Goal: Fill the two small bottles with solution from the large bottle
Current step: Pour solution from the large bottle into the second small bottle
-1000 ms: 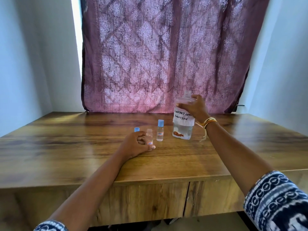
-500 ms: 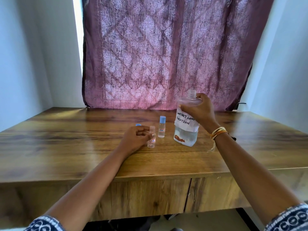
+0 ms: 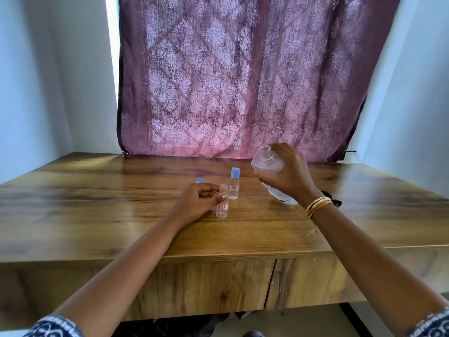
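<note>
On a wooden table (image 3: 97, 215) before a purple curtain (image 3: 243, 76), the left hand (image 3: 194, 203) pinches the uncapped small bottle (image 3: 223, 205) standing near the capped small bottle (image 3: 234, 184), while the right hand (image 3: 289, 175) grips the large bottle (image 3: 267, 161), lifted and tilted leftward.
</note>
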`<state>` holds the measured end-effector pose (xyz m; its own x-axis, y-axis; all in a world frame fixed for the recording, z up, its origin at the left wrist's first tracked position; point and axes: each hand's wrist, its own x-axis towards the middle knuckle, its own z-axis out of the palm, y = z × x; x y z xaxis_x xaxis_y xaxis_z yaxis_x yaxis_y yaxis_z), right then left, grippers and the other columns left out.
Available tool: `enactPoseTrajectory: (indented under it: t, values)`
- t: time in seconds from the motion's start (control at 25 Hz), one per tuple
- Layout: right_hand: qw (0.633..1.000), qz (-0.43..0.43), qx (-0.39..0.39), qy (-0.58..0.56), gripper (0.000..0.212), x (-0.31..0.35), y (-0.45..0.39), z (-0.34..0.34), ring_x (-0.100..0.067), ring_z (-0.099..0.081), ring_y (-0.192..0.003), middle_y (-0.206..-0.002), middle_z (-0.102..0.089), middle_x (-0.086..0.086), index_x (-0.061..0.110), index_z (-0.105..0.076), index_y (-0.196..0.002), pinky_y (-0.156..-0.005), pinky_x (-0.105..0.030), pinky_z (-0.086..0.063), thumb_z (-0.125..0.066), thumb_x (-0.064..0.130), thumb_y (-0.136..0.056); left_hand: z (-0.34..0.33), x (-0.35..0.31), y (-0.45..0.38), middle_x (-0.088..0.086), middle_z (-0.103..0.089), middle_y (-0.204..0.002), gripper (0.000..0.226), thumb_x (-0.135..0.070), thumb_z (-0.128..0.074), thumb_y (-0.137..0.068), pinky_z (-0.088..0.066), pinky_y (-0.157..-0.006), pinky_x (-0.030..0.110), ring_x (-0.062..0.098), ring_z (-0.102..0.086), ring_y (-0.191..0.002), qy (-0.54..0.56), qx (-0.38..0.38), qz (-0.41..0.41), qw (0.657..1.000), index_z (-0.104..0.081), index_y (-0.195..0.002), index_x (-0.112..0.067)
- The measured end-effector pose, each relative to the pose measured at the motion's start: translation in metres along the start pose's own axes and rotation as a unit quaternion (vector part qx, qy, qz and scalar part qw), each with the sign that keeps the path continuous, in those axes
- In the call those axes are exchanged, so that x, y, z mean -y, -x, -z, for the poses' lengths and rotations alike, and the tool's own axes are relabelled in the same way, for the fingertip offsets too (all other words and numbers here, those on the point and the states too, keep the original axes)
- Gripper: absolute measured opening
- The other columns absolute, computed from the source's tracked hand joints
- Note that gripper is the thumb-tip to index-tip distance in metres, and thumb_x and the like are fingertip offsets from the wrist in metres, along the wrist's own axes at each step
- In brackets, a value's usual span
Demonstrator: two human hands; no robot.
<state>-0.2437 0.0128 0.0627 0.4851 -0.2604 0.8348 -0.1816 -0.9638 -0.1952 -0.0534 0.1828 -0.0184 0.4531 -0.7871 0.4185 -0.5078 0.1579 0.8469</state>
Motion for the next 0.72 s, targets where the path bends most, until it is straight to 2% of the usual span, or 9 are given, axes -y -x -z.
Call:
enactPoseTrajectory:
  t: [0.12, 0.28, 0.52, 0.72]
  values:
    - [0.999, 0.034, -0.016, 0.015, 0.053, 0.003, 0.007, -0.008, -0.014, -0.063, -0.086, -0.103, -0.065, 0.001, 0.016, -0.065, -0.11, -0.073, -0.028, -0.052, -0.083, 0.037, -0.064, 0.0, -0.001, 0.0, -0.001, -0.076, -0.099, 0.043, -0.037, -0.078, -0.074, -0.058, -0.084, 0.043, 0.012, -0.072, -0.091, -0.003, 0.011, 0.002, 1.0, -0.071, -0.109, -0.013]
    - [0.997, 0.065, -0.021, 0.022, 0.05, 0.006, 0.014, -0.023, -0.019, -0.065, -0.087, -0.106, -0.062, -0.001, 0.014, -0.065, -0.11, -0.07, -0.035, -0.055, -0.079, 0.038, -0.068, -0.004, -0.005, 0.001, -0.003, -0.076, -0.094, 0.033, -0.034, -0.076, -0.077, -0.057, -0.081, 0.038, 0.002, -0.068, -0.073, -0.001, 0.011, 0.006, 1.0, -0.072, -0.105, -0.016]
    - [0.993, 0.107, -0.025, 0.051, 0.047, 0.008, 0.024, -0.037, -0.022, -0.064, -0.091, -0.107, -0.063, -0.006, 0.013, -0.065, -0.111, -0.074, -0.036, -0.054, -0.08, 0.031, -0.071, -0.003, -0.009, 0.004, -0.003, -0.077, -0.094, 0.048, -0.057, -0.074, -0.065, -0.058, -0.083, 0.05, 0.017, -0.073, -0.09, 0.016, 0.028, 0.001, 0.999, -0.075, -0.098, -0.022]
    - [0.99, 0.115, -0.019, 0.078, 0.043, 0.008, 0.033, -0.045, -0.024, -0.062, -0.094, -0.11, -0.063, -0.005, 0.014, -0.065, -0.113, -0.077, -0.038, -0.053, -0.072, 0.038, -0.078, -0.009, -0.011, 0.007, 0.003, -0.077, -0.093, 0.041, -0.047, -0.078, -0.07, -0.058, -0.081, 0.051, 0.025, -0.073, -0.088, 0.051, 0.042, 0.0, 0.998, -0.074, -0.099, -0.018]
